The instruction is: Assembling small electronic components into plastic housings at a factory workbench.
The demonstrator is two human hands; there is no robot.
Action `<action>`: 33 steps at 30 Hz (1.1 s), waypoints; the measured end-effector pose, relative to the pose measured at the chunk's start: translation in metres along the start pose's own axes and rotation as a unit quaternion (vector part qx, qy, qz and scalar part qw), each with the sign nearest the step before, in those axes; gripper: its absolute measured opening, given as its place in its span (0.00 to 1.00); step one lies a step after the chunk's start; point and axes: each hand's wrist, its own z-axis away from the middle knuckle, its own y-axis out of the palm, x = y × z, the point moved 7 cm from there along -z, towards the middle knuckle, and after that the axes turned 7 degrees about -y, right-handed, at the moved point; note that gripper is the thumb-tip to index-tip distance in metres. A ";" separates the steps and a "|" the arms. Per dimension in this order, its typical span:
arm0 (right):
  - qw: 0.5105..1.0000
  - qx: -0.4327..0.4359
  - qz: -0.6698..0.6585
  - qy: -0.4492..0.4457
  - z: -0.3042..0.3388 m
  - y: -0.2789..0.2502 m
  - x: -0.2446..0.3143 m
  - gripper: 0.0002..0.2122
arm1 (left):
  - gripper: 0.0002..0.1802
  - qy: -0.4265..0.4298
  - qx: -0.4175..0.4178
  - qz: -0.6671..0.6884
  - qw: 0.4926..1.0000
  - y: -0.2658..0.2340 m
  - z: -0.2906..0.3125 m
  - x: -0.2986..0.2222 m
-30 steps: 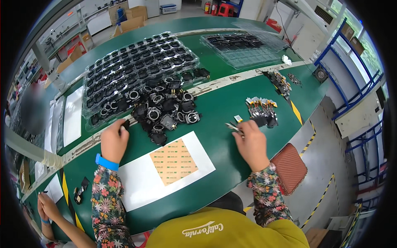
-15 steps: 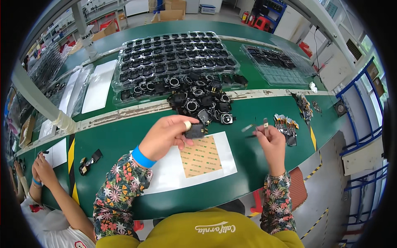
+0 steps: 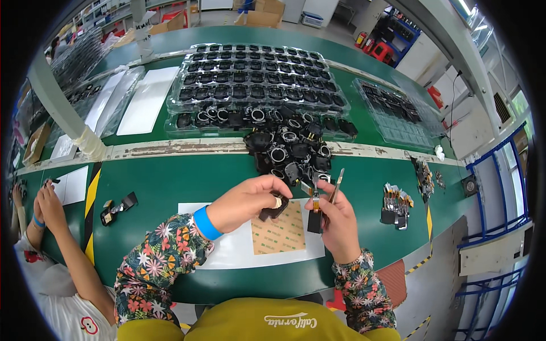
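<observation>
My left hand (image 3: pixel 244 207), with a finger cot and a blue wristband, is closed on a small black plastic housing (image 3: pixel 274 211) tilted toward me. Close to its right, my right hand (image 3: pixel 340 230) holds a pair of metal tweezers (image 3: pixel 339 184), tips out of clear sight. A black rectangular module with a flex cable (image 3: pixel 314 220) hangs from the same fingers. The two held parts are apart. Beneath both hands lies a tan backing sheet (image 3: pixel 278 238) with green print, on a white sheet (image 3: pixel 222 254).
Beyond my hands is a heap of black housings and rings (image 3: pixel 293 150), with clear trays (image 3: pixel 176 102) of housings behind. Flex-cable modules (image 3: pixel 396 207) lie at right; two loose parts (image 3: pixel 118 209) lie at left. A co-worker's hands (image 3: pixel 48 207) work at far left.
My right hand has moved left to beside my left hand, and the black module now shows hanging from it. The housing in my left hand has turned and come slightly lower.
</observation>
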 end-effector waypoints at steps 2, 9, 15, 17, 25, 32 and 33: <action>1.000 0.010 0.013 0.001 0.002 0.004 0.005 0.16 | 0.12 0.014 -0.025 -0.003 1.000 -0.002 -0.002 0.001; 0.952 0.076 0.240 -0.172 0.009 0.017 0.020 0.15 | 0.12 0.037 -0.086 -0.100 0.991 -0.013 -0.013 0.011; 0.863 0.110 0.408 -0.276 0.024 0.044 0.035 0.17 | 0.14 0.024 -0.141 -0.086 0.986 -0.016 -0.008 0.007; 0.843 0.116 0.431 -0.301 0.026 0.050 0.036 0.19 | 0.15 0.001 -0.139 -0.085 0.987 -0.018 -0.007 0.009; 0.763 0.144 0.525 -0.349 0.031 0.056 0.031 0.21 | 0.12 0.006 -0.138 -0.040 0.990 -0.019 -0.005 0.007; 0.724 0.163 0.586 -0.326 0.032 0.057 0.026 0.22 | 0.12 -0.009 -0.149 -0.057 0.987 -0.020 -0.006 0.006; 0.717 0.161 0.595 -0.327 0.032 0.057 0.025 0.22 | 0.11 -0.011 -0.155 -0.069 0.986 -0.021 -0.005 0.006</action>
